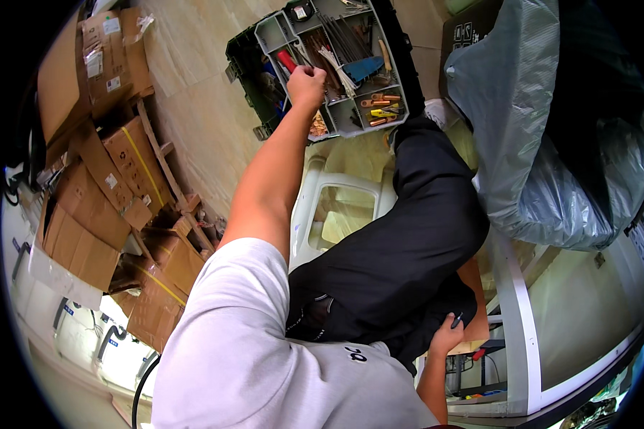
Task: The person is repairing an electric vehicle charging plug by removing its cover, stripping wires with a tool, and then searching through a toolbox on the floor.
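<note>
My left arm stretches forward over an open toolbox point(334, 130) with a grey compartment tray. My left hand point(307, 86) is closed at the tray's left side, just below a red tool handle point(287, 60); what its fingers hold is hidden. Right of it lie a bundle of white zip ties point(338, 70), several dark thin rods point(343, 39) and a blue flat piece point(363, 68). Copper fittings point(381, 101) fill a lower compartment. Beside my thigh, my right hand point(447, 334) is closed around a small dark pen-like thing point(457, 320).
Cardboard boxes point(129, 168) are stacked at the left with a wooden frame point(157, 146). A white plastic stool point(304, 214) stands below the toolbox. At the right are a large silver-grey plastic cover point(511, 93) and a white metal frame point(519, 314). My legs in black trousers point(401, 250) cross the middle.
</note>
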The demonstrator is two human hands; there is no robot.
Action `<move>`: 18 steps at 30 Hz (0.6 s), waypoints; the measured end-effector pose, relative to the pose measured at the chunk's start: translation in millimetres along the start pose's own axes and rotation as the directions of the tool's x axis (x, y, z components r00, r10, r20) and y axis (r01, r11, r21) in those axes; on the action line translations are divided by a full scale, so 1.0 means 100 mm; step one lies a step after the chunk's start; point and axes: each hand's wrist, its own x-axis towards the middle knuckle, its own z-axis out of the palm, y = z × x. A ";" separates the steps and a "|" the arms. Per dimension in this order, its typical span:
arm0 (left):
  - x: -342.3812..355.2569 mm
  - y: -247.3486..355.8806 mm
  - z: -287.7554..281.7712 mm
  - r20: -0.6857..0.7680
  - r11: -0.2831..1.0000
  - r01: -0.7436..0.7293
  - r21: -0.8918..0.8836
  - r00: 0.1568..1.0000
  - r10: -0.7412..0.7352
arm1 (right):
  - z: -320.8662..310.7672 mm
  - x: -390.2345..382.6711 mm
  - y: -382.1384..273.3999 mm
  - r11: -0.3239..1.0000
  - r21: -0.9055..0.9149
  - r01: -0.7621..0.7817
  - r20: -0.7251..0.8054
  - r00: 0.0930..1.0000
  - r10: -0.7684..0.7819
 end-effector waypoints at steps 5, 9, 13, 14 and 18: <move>0.02 0.00 -0.17 0.212 0.982 0.058 -0.182 0.977 -0.018 | 0.02 0.03 -0.03 0.999 -0.041 0.000 -0.015 1.000 -0.001; -0.04 0.20 0.08 0.145 0.998 -0.051 0.033 0.988 0.046 | 0.01 0.04 -0.06 0.998 -0.062 -0.033 0.019 0.999 0.034; -0.16 0.29 0.33 0.066 0.979 0.045 0.199 0.996 -0.059 | 0.00 0.07 -0.05 0.999 -0.051 -0.011 0.017 1.000 0.012; -0.17 0.31 0.36 0.067 0.977 0.059 0.207 0.995 -0.075 | -0.01 0.06 -0.12 0.998 -0.050 -0.024 0.019 1.000 0.025; -0.19 0.31 0.45 0.022 0.982 0.084 0.167 0.996 -0.089 | 0.00 0.05 -0.21 0.999 -0.039 0.009 -0.005 1.000 -0.009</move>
